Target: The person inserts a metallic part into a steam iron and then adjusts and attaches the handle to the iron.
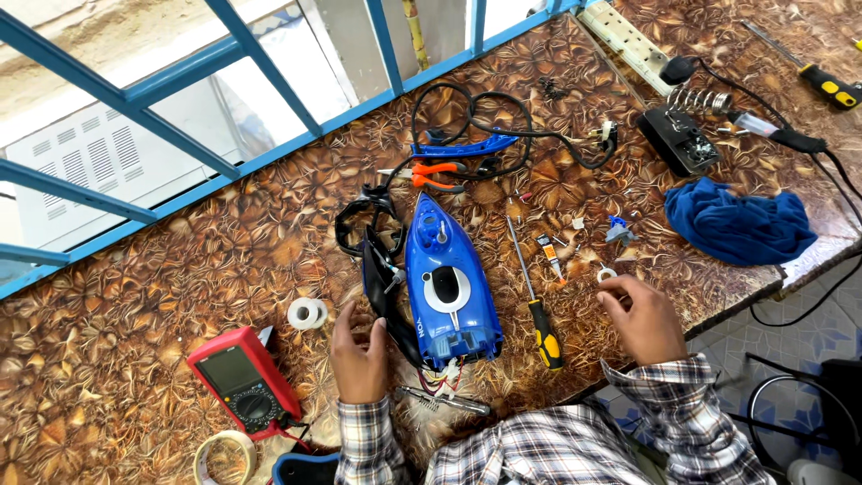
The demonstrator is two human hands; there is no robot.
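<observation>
The left hand (359,355) is held with fingers loosely spread, touching the black side of a blue clothes iron (446,289) laid on the table (135,296). The right hand (642,314) is curled, empty, near a yellow-handled screwdriver (536,301). Orange pliers (431,173) are seen farther off

The iron body (446,287) lies mid-table between the left hand (359,352) and a screwdriver (536,304), with the multimeter (244,381) further left, pliers (429,173) behind it, and the cloth (738,223) far right.
</observation>
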